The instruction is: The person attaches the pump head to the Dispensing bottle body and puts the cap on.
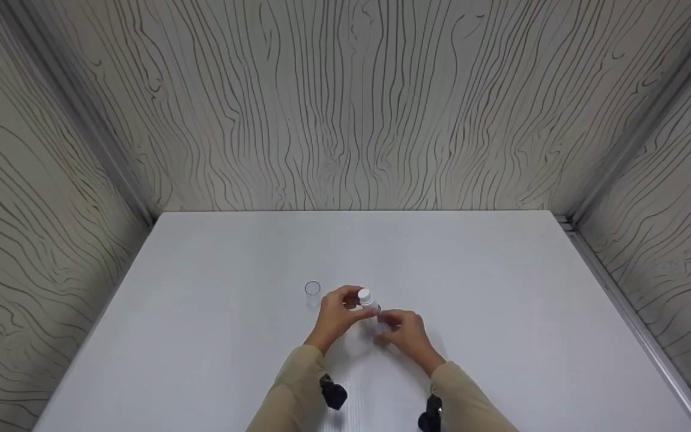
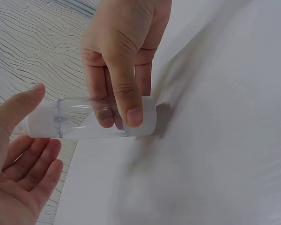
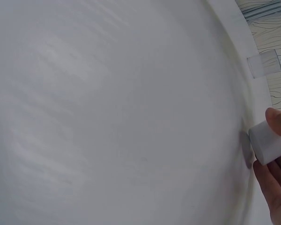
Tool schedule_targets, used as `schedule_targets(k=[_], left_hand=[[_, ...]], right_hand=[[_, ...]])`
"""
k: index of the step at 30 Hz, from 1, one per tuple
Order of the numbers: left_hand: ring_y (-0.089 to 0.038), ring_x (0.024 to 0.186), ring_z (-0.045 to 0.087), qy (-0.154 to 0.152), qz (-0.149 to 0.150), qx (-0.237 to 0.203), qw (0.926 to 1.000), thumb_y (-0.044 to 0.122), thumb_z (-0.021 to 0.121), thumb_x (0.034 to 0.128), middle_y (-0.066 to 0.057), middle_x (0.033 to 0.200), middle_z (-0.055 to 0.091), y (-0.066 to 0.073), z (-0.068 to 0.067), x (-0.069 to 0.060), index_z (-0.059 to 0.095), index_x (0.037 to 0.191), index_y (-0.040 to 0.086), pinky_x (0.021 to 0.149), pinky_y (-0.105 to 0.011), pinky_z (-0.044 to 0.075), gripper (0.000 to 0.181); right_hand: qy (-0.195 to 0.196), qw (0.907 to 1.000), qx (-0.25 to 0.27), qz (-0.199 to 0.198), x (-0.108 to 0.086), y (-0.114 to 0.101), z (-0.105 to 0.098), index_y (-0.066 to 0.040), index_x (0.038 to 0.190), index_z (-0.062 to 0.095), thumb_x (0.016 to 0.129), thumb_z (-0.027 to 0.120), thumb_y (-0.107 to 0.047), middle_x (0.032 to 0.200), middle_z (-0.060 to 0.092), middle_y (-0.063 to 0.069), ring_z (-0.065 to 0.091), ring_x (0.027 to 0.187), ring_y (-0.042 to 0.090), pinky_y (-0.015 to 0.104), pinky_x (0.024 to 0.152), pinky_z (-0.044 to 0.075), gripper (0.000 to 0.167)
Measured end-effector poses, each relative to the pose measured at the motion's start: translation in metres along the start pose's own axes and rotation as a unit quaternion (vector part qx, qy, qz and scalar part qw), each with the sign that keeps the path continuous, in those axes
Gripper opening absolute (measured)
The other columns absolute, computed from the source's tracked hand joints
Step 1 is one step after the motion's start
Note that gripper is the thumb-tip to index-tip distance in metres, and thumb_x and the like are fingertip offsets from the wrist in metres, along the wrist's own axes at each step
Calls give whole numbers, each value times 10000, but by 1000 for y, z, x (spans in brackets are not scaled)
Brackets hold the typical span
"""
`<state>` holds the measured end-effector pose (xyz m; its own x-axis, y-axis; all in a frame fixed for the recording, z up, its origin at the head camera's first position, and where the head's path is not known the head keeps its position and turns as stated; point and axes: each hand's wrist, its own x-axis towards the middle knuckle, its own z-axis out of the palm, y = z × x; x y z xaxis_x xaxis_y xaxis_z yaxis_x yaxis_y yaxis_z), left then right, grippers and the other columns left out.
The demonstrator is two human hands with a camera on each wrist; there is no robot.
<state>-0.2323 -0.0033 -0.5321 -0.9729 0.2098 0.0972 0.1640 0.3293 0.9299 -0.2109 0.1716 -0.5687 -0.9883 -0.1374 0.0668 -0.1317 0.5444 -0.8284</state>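
My left hand [image 1: 334, 312] holds a clear pump bottle [image 1: 365, 297] by its white upper part, thumb on one side and fingers on the other. In the left wrist view, the left hand [image 2: 14, 154] is at the left edge, around the white pump end. There my right hand [image 2: 124, 51] pinches the other end of the bottle [image 2: 84, 117], near its white base. The head view shows the right hand [image 1: 408, 333] at the lower part. In the right wrist view, the right hand [image 3: 278, 173] is partly cut off beside the white base [image 3: 267, 143].
A small transparent cap [image 1: 313, 295] stands on the white table [image 1: 231, 348], just left of the left hand. Wood-patterned panels [image 1: 351, 108] rise behind the table and at both sides.
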Motion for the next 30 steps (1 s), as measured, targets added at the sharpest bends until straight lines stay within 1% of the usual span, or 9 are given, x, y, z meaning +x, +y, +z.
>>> schedule_targets(k=[2,5,8,14,17,20,23,27,30], left_hand=[[-186,966,667,50,-38,-20,10000,236,815,756,-120,1052,707,1,0,0,646,1124,6,877,-311,582,465],[-189,949,673,100,42,-8,9999,227,815,756,-125,1030,708,1,-1,0,649,1104,-4,860,-293,587,450],[-180,933,673,108,52,17,9999,221,816,753,-124,1012,709,0,0,1,655,1087,-3,848,-277,589,433],[-201,941,679,90,78,-36,9999,193,813,755,-147,1013,709,-1,0,2,657,1075,-19,860,-294,592,415],[-199,937,674,50,155,-4,9999,170,805,764,-150,1015,707,-2,0,2,659,1076,-21,863,-304,593,394],[-195,937,667,7,215,27,9998,144,795,772,-148,1026,705,-1,0,2,660,1089,-21,865,-307,593,381],[-228,957,669,-30,332,21,9994,100,781,779,-171,1046,699,0,0,2,653,1101,-38,871,-325,593,373],[-282,1020,667,-125,388,-49,9992,40,751,787,-195,1095,680,1,0,1,615,1167,-44,920,-349,578,412],[-318,1076,654,-223,373,-177,9989,-9,715,793,-211,1136,665,1,0,0,575,1227,-43,967,-371,557,458]], right_hand=[[17,10000,1,38,1,0,1,29,1062,699,727,792,-27,1038,728,199,692,992,336,413,851,597,352],[31,10000,-25,32,1,0,1,34,1053,702,716,801,-18,1034,731,201,695,979,329,402,843,599,355],[38,10000,-48,59,0,0,2,35,1049,702,711,804,-15,1036,731,200,696,981,328,396,840,599,356],[17,9999,-103,57,0,-2,2,31,1050,702,718,801,-23,1039,731,197,695,971,318,398,837,601,351],[9,9999,-79,73,0,-2,1,24,1054,704,723,798,-23,1040,731,190,694,973,312,394,844,601,347],[26,10000,-76,6,0,-2,1,27,1051,705,719,800,-17,1032,732,192,695,966,312,394,840,602,348],[40,10000,-75,-17,-1,-2,1,28,1053,702,718,800,-15,1030,731,195,695,962,313,401,842,601,351],[54,10000,-78,10,-1,-1,1,29,1056,699,720,799,-16,1030,729,198,694,961,315,407,844,600,354],[67,10000,-70,17,-2,-1,2,33,1053,701,719,798,-11,1029,729,199,695,958,316,405,839,601,351]])
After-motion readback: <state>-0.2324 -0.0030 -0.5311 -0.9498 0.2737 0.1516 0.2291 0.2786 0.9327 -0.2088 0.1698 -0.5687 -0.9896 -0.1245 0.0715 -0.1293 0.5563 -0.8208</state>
